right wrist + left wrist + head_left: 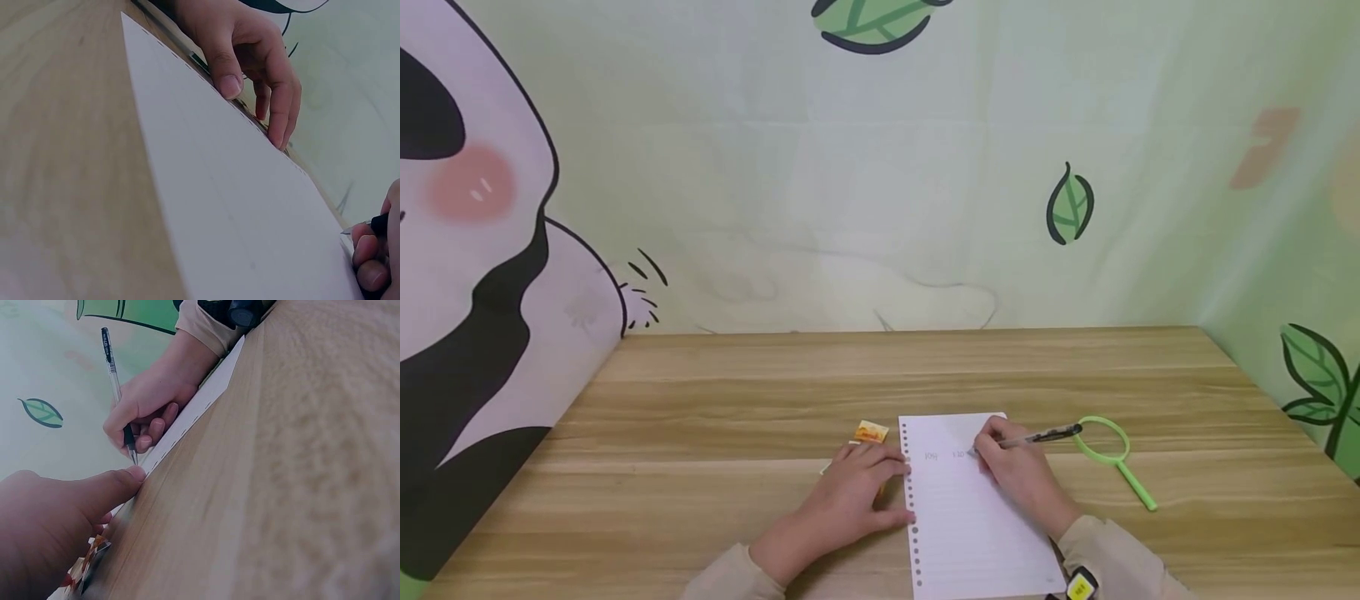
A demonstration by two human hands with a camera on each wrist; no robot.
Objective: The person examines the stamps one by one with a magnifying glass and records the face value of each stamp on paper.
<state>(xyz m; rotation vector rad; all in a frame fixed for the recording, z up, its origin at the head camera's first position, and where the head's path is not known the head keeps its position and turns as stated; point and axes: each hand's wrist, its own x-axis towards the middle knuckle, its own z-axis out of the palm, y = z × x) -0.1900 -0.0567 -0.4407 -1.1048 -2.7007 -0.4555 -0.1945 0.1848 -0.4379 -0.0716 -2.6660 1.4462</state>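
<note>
A sheet of lined loose-leaf paper [973, 533] with punched holes down its left side lies on the wooden table. Between thumb and fingers my right hand [1021, 479] pinches a pen [1052, 434] with a clear barrel and black grip. Its tip meets the upper part of the sheet, beside small handwritten figures [931, 457]. My left hand [853, 492] rests at the holed edge; in the right wrist view its thumb [229, 81] and fingertips touch that border. Small orange-and-yellow picture cards [871, 431] lie partly hidden under and beyond the left hand.
A green magnifying glass [1137, 485] lies right of the paper, its ring near the pen's back end. Behind the table [737, 392] hangs a pale green backdrop [880, 167] printed with leaves and a panda. A watch-like device [1081, 585] sits on the right sleeve.
</note>
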